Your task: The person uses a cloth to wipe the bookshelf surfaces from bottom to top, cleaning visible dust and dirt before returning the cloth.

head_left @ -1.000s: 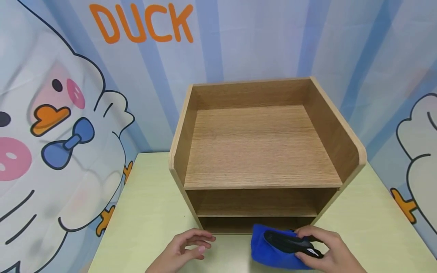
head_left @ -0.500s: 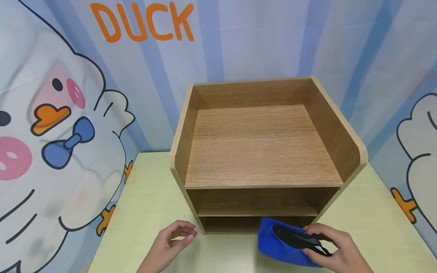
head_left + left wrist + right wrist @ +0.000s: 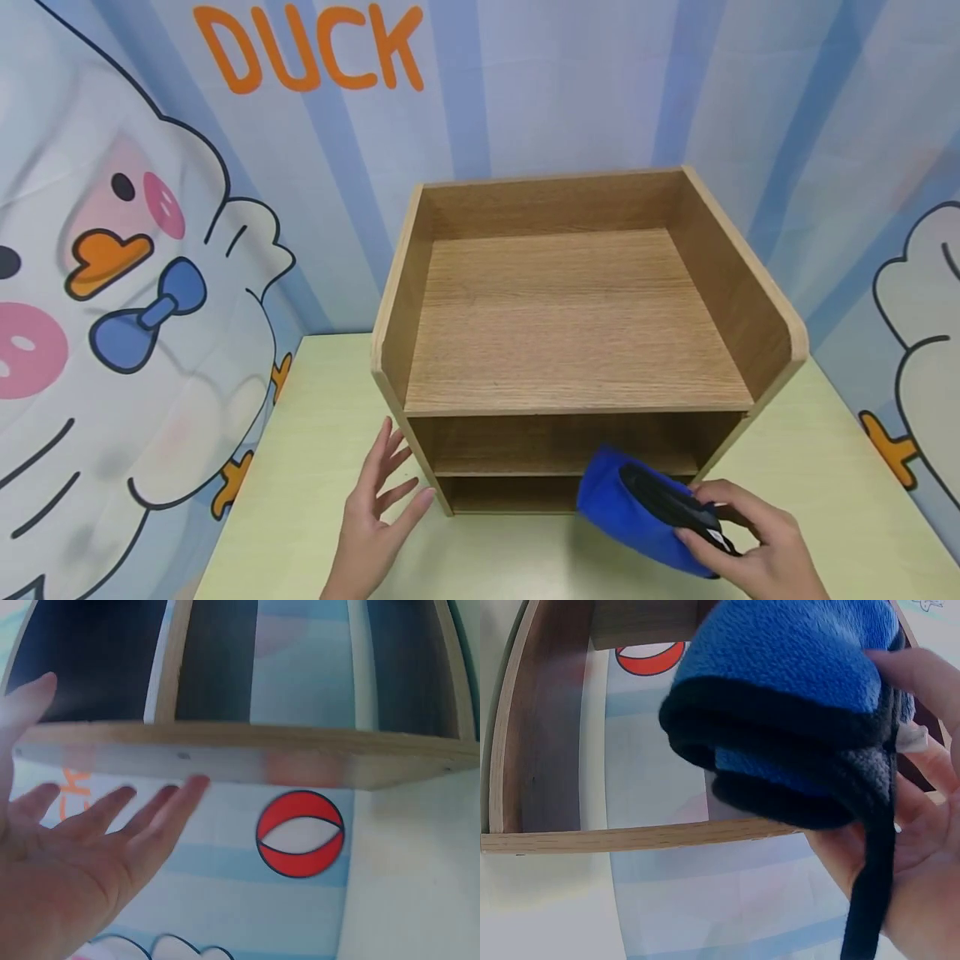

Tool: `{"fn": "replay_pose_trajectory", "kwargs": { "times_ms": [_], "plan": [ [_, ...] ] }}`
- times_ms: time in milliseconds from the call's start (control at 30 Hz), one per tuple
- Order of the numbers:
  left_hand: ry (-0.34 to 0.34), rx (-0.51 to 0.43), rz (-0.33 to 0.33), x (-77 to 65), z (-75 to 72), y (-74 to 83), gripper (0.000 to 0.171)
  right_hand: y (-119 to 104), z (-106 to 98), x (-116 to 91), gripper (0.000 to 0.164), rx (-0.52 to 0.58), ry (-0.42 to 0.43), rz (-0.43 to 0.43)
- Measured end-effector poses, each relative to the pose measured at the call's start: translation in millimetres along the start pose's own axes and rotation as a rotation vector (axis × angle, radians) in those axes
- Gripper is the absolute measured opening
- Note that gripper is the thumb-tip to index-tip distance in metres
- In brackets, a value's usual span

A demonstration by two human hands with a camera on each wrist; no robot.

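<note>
Now the empty left hand spreads, so both hands flank the shelf! The right hand pinches the blue cloth.

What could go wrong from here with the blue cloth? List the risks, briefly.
1. The right grip pinches the blue cloth near one end, so the far end may sag.
2. Its black strap hangs loose and might snag on the shelf.
3. The left grip is spread close beside the shelf and could nudge it.
</note>
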State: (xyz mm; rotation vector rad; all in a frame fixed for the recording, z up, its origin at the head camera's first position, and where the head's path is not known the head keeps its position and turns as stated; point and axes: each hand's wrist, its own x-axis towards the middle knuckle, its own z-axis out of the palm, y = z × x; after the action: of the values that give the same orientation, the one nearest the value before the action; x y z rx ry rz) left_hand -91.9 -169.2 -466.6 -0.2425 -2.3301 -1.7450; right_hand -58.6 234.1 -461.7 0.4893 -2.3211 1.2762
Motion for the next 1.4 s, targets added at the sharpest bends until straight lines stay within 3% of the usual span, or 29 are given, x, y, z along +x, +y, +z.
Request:
{"fn": "replay_pose_trajectory", "kwargs": {
  "times_ms": [167, 233, 367, 500, 633, 733, 833, 900, 1000, 1067, 1167, 1400],
  "plan": [
    [0.011, 0.044, 0.115, 5.3, 7.0, 7.1, 0.091, -11, 2, 3, 0.053, -0.068, 0.094, 0.045],
    [0.014, 0.052, 0.131, 6.7, 8.4, 8.6, 0.089, -15, 3, 4, 0.051, -0.087, 0.134, 0.074],
    [0.021, 0.088, 0.120, 8.0, 9.1, 9.6, 0.080, -24, 5, 6, 0.048, -0.146, 0.215, 0.111],
    [0.029, 0.136, 0.072, 8.6, 8.9, 10.0, 0.070, -30, 6, 8, 0.046, -0.199, 0.294, 0.104],
    [0.027, 0.155, 0.071, 10.0, 8.5, 9.6, 0.068, -37, 7, 10, 0.043, -0.216, 0.351, 0.063],
    [0.023, 0.180, 0.106, 12.4, 8.0, 9.8, 0.068, -44, 12, 14, 0.028, -0.205, 0.400, -0.030],
    [0.027, 0.210, 0.131, 15.0, 8.0, 10.4, 0.065, -50, 22, 24, 0.035, -0.231, 0.502, -0.198],
    [0.031, 0.221, 0.130, 16.0, 8.3, 11.0, 0.063, -54, 30, 31, 0.045, -0.291, 0.577, -0.323],
    [0.023, 0.208, 0.120, 16.5, 8.8, 11.5, 0.062, -56, 41, 38, 0.031, -0.425, 0.644, -0.457],
    [0.014, 0.208, 0.116, 16.8, 9.1, 11.6, 0.063, -53, 47, 38, 0.027, -0.515, 0.642, -0.483],
    [0.004, 0.214, 0.128, 17.6, 9.5, 11.6, 0.064, -43, 54, 37, 0.029, -0.628, 0.576, -0.465],
    [0.009, 0.238, 0.160, 17.7, 9.4, 12.5, 0.064, -29, 60, 37, 0.030, -0.718, 0.323, -0.313]
  ]
}}
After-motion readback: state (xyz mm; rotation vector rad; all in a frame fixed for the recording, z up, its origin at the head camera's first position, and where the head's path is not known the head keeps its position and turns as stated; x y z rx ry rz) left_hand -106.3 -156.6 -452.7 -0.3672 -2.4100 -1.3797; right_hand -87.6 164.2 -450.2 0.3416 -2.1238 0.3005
